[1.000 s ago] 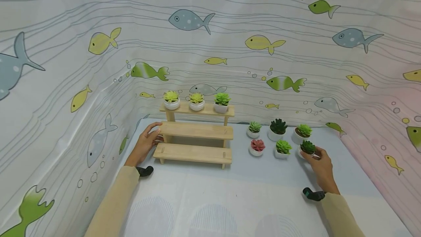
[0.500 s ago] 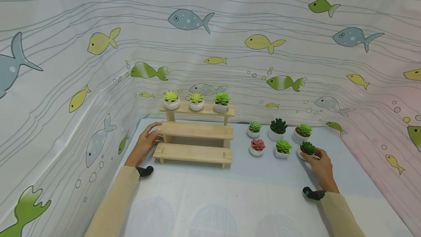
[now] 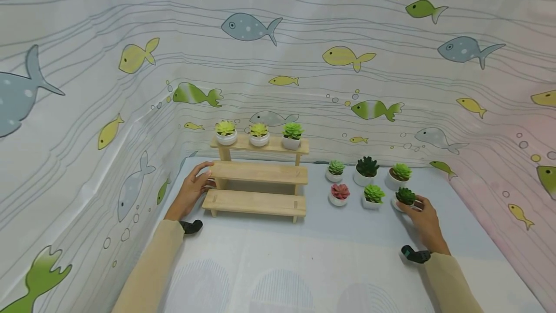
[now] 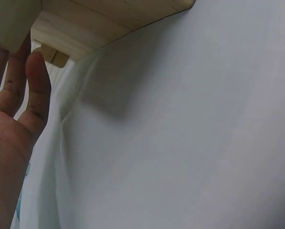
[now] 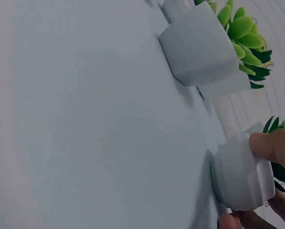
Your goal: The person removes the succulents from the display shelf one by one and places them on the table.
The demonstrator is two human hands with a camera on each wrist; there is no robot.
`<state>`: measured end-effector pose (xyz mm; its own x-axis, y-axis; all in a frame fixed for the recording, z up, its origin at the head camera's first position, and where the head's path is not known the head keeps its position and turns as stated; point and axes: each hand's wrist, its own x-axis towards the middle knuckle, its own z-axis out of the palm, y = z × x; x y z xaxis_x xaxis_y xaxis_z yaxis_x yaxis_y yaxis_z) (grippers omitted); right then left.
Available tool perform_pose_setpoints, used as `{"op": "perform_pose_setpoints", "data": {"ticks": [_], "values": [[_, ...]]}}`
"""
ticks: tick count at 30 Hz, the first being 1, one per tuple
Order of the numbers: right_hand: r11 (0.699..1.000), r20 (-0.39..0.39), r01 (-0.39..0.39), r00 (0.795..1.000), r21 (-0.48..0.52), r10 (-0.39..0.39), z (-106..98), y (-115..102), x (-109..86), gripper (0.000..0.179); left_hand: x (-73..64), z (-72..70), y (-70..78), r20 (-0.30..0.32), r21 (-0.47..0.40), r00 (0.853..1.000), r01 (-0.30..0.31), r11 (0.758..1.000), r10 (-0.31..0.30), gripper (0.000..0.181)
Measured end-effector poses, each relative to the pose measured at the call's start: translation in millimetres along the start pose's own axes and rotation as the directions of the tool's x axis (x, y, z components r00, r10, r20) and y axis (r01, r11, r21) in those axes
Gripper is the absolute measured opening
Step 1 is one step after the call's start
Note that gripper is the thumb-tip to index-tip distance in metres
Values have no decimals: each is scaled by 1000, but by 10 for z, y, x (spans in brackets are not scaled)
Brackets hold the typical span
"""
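Observation:
At the left end of a three-tier wooden plant stand (image 3: 256,172), my left hand (image 3: 190,192) holds the middle board, with fingers above and below its edge. The left wrist view shows that hand's fingers (image 4: 37,90) reaching up behind the pale wood. On the right, my right hand (image 3: 423,219) grips a small potted succulent (image 3: 406,196) with dark green leaves. Its round, ribbed white pot (image 5: 240,174) sits between thumb and fingers in the right wrist view, close over the cloth. The hand covers the pot's right side in the head view.
Three potted succulents (image 3: 259,134) line the top tier. Left of my right hand stand several more in white pots, among them a red one (image 3: 339,194) and a bright green one (image 3: 372,196). A fish-patterned curtain (image 3: 312,66) encloses the table (image 3: 321,264) at the back and sides.

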<state>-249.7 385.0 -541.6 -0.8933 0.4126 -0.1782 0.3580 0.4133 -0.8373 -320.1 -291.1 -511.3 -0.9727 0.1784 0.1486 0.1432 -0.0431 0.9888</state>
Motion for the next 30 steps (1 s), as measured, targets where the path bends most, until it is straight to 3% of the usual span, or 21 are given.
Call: {"op": "perform_pose_setpoints", "data": {"ticks": [7, 14, 19, 30], "values": [[999, -9, 23, 1000, 31, -23, -52, -40, -35, 105, -8, -3, -6, -1, 1, 1000, 1, 1000, -1, 51], [991, -100, 134, 986, -15, -135, -143, -273, -176, 96, -7, -8, -5, -2, -2, 1000, 0, 1000, 0, 50], [981, -123, 185, 974, -49, -190, -154, -431, -220, 92, -11, -6, 19, -7, 6, 1000, -3, 1000, 3, 50], [963, -94, 267, 960, 12, -265, 1, -845, -317, 81, -26, -1, 22, -9, 3, 1000, -2, 1000, 2, 50]]}}
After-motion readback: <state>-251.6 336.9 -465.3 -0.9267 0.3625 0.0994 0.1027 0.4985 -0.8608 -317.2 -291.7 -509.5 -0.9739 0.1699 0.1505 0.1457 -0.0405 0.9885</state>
